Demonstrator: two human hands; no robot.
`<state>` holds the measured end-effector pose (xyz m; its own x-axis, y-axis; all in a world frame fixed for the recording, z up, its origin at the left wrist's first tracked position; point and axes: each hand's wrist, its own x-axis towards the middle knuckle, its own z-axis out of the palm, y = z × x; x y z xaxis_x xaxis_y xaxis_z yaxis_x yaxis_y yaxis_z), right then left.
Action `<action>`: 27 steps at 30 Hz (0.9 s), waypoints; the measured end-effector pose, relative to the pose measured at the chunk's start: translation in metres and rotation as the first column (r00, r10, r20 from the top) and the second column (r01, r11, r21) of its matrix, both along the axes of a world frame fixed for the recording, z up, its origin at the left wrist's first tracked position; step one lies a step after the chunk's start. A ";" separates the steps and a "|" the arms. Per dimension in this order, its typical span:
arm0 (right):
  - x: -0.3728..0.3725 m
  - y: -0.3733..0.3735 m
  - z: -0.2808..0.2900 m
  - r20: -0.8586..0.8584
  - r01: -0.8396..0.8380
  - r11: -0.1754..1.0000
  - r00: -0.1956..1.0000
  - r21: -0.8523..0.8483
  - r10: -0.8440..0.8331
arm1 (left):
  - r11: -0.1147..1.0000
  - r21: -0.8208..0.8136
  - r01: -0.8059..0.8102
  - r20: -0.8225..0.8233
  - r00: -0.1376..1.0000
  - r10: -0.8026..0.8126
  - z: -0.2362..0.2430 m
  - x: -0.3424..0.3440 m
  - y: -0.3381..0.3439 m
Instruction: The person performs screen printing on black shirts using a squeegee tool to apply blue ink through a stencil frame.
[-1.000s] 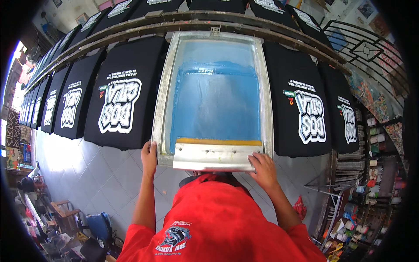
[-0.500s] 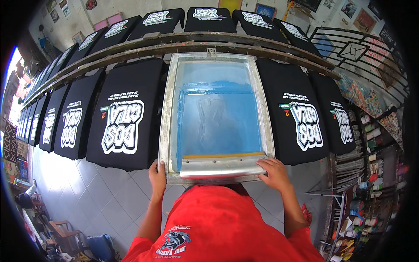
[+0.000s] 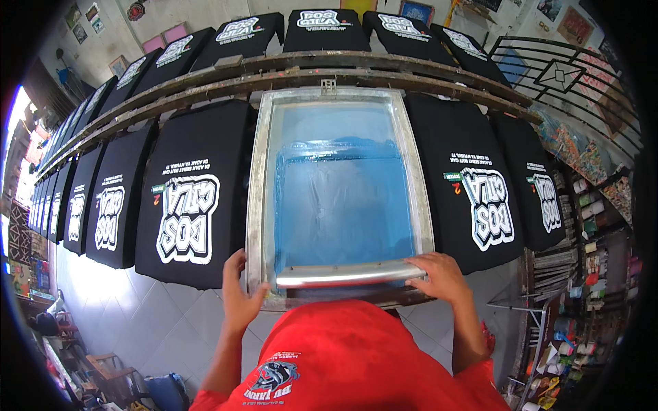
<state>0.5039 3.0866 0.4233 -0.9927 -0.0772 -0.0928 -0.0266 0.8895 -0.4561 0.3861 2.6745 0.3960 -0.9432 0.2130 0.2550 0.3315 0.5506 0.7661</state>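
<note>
In front of me lies a screen printing frame (image 3: pixel 255 198) with a metallic border and a blue mesh (image 3: pixel 343 205). A metal squeegee (image 3: pixel 343 275) rests across its near end. My right hand (image 3: pixel 444 277) holds the squeegee's right end, fingers over the top and thumb below, close to the frame's right near corner. My left hand (image 3: pixel 241 294) is open beside the left near corner, thumb and fingers spread. Nothing is in it; whether its fingertips touch the frame's edge I cannot tell. The surface beneath the frame is hidden.
Black printed T-shirts flank the frame, one on the left (image 3: pixel 199 151) and one on the right (image 3: pixel 456 144), with several more along the row. Beyond wooden rails (image 3: pixel 226 72) runs a second shirt row. A shelf of jars (image 3: pixel 589 274) stands at right, a wooden chair (image 3: pixel 110 370) at lower left.
My left hand has released the frame's left edge and spread open. The squeegee has tilted, so its yellowish blade edge no longer shows. My right hand still grips its end. The view has shifted slightly.
</note>
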 end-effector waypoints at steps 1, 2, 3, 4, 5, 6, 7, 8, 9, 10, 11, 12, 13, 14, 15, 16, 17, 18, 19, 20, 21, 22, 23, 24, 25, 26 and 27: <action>-0.003 0.001 0.000 0.016 0.006 1.000 1.000 -0.008 -0.006 | 0.981 -0.080 0.174 0.026 0.985 -0.172 0.024 -0.008 0.015; -0.009 -0.001 0.002 -0.008 -0.008 0.999 1.000 0.036 0.009 | 0.942 -0.205 0.266 -0.044 0.959 -0.281 0.039 -0.016 0.032; -0.016 -0.004 0.003 -0.030 -0.024 0.996 0.999 0.081 0.027 | 0.881 -0.329 0.341 -0.098 0.915 -0.391 0.050 -0.023 0.049; -0.018 -0.006 0.003 -0.051 -0.034 0.991 0.998 0.127 0.041 | 0.797 -0.451 0.401 -0.134 0.853 -0.505 0.054 -0.027 0.059; -0.016 -0.005 -0.002 -0.039 -0.014 0.988 0.999 0.153 0.020 | 0.732 -0.505 0.457 -0.002 0.847 -0.531 0.048 -0.032 0.062; -0.017 -0.003 -0.009 -0.032 0.005 0.984 0.999 0.180 0.001 | 0.661 -0.548 0.512 0.126 0.832 -0.540 0.035 -0.038 0.064; -0.019 -0.001 -0.013 -0.029 0.025 0.978 0.999 0.206 -0.020 | 0.584 -0.579 0.569 0.251 0.806 -0.536 0.023 -0.044 0.066; -0.020 0.000 -0.013 -0.050 0.028 0.984 0.999 0.177 -0.019 | 0.604 -0.553 0.574 0.175 0.789 -0.589 0.013 -0.046 0.062; -0.022 0.002 -0.013 -0.072 0.035 0.988 0.997 0.149 -0.025 | 0.595 -0.560 0.577 0.172 0.784 -0.597 0.015 -0.050 0.062; -0.026 0.004 -0.012 -0.094 0.041 0.992 0.995 0.121 -0.029 | 0.587 -0.566 0.578 0.170 0.779 -0.604 0.019 -0.055 0.063; -0.031 0.006 -0.008 -0.093 0.047 0.991 0.995 0.124 -0.035 | 0.579 -0.573 0.580 0.167 0.775 -0.610 0.023 -0.061 0.063; -0.042 0.007 0.001 -0.093 0.048 0.991 0.995 0.125 -0.037 | 0.612 -0.572 0.546 0.139 0.800 -0.584 0.034 -0.069 0.064; -0.051 0.009 0.010 -0.088 0.059 0.990 0.995 0.129 -0.048 | 0.640 -0.566 0.520 0.113 0.818 -0.565 0.049 -0.079 0.069; -0.066 0.014 0.016 -0.137 0.072 0.990 0.989 0.122 -0.055 | 0.668 -0.558 0.493 0.088 0.835 -0.543 0.057 -0.092 0.074; -0.085 0.019 0.017 -0.234 0.094 0.986 0.970 0.135 -0.060 | 0.704 -0.554 0.445 0.028 0.855 -0.518 0.058 -0.108 0.077; -0.106 0.026 0.015 -0.329 0.123 0.981 0.942 0.148 -0.068 | 0.727 -0.557 0.402 -0.015 0.870 -0.493 0.059 -0.128 0.085; -0.132 0.032 0.014 -0.360 0.139 0.976 0.930 0.169 -0.070 | 0.752 -0.558 0.352 -0.061 0.886 -0.460 0.060 -0.148 0.093; -0.159 0.038 0.014 -0.392 0.156 0.969 0.917 0.191 -0.070 | 0.759 -0.565 0.323 -0.101 0.886 -0.453 0.054 -0.172 0.101; -0.182 0.045 0.011 -0.438 0.158 0.965 0.898 0.210 -0.052 | 0.799 -0.522 0.297 -0.216 0.861 -0.461 0.045 -0.195 0.110; -0.202 0.052 0.005 -0.481 0.163 0.959 0.876 0.230 -0.034 | 0.807 -0.513 0.293 -0.235 0.856 -0.460 0.034 -0.217 0.120; -0.221 0.057 -0.004 -0.481 0.173 0.955 0.876 0.240 -0.038 | 0.817 -0.501 0.286 -0.253 0.855 -0.453 0.020 -0.234 0.127; -0.238 0.061 -0.015 -0.480 0.179 0.952 0.877 0.250 -0.039 | 0.828 -0.489 0.275 -0.269 0.855 -0.443 0.006 -0.249 0.131; -0.249 0.063 -0.027 -0.476 0.183 0.948 0.878 0.259 -0.039 | 0.838 -0.478 0.265 -0.282 0.857 -0.432 -0.007 -0.257 0.133; -0.251 0.064 -0.038 -0.472 0.175 0.951 0.881 0.255 -0.035 | 0.833 -0.490 0.258 -0.276 0.860 -0.430 -0.016 -0.258 0.136; -0.253 0.065 -0.049 -0.467 0.167 0.954 0.883 0.250 -0.032 | 0.827 -0.502 0.252 -0.271 0.862 -0.428 -0.025 -0.258 0.139; -0.252 0.068 -0.058 -0.463 0.160 0.956 0.886 0.246 -0.029 | 0.821 -0.514 0.247 -0.266 0.865 -0.426 -0.034 -0.257 0.141; -0.248 0.065 -0.067 -0.488 0.171 0.958 0.872 0.231 -0.038 | 0.812 -0.533 0.236 -0.255 0.871 -0.420 -0.040 -0.252 0.139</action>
<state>0.2557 3.1512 0.3559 -0.9215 -0.0097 0.3883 -0.0799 0.9830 -0.1651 0.1344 2.8137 0.3560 -0.6613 0.6723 0.3326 0.7488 0.6180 0.2396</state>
